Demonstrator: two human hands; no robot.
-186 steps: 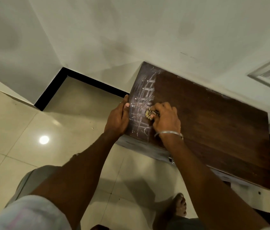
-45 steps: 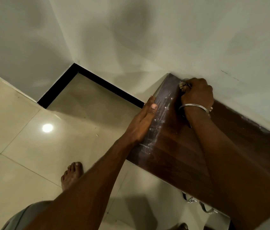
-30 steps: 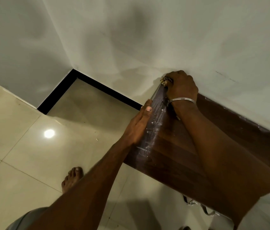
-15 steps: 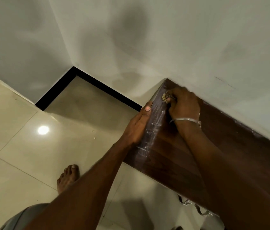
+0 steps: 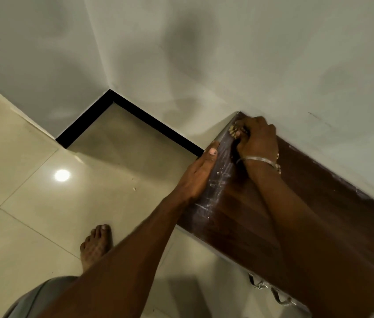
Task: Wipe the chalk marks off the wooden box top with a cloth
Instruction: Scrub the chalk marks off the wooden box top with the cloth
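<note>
At box top (image 5: 250, 226) corner, right hand (image 5: 258, 138) (curled tight) grips cloth (image 5: 233, 131).

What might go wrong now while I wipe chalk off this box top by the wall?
The right hand bunches the cloth into the corner against the wall, so chalk may smear onto it. White streaks lie beside the left hand along the box top edge; that hand may cover or spread them.

Single head view, steeply downward, close over wooden box top (image 5: 245, 216).
</note>
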